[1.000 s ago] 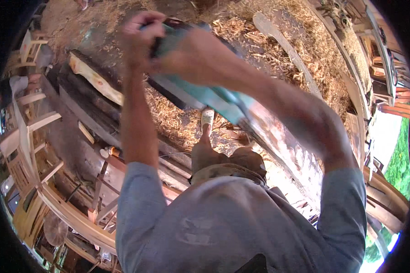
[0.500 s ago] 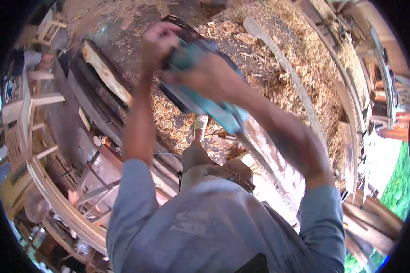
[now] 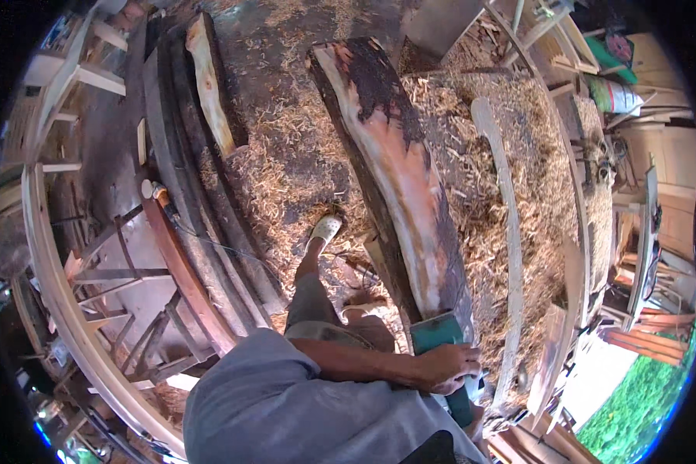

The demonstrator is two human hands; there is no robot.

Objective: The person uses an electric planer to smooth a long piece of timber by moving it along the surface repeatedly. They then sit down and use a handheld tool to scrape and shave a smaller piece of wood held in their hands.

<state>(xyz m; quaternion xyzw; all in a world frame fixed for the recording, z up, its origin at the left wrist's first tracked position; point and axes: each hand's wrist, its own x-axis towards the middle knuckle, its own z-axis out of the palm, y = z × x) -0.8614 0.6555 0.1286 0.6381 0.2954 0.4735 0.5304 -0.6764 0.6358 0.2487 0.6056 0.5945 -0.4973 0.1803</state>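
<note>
A teal electric planer [image 3: 435,333] sits on the near end of a long wooden slab [image 3: 400,172]. The slab has a pale and reddish planed face and dark bark at its far end. My left arm reaches across my body, and my left hand [image 3: 445,368] is closed over the top of the planer. Close to my shirt, my right hand [image 3: 475,423] grips the rear of the planer. Most of that hand and its fingers is hidden by the tool and my body.
Left of the slab lie dark planks [image 3: 179,155] and a piece with a pale face [image 3: 209,81]. Wood shavings [image 3: 286,166] cover much of the floor. A long narrow pale strip [image 3: 509,224] lies to the right. Wooden frames [image 3: 42,255] stand at the far left.
The planer and both hands have come back from the slab's far part to its near end beside my body. My view has turned, and the slab's face is now uncovered.
</note>
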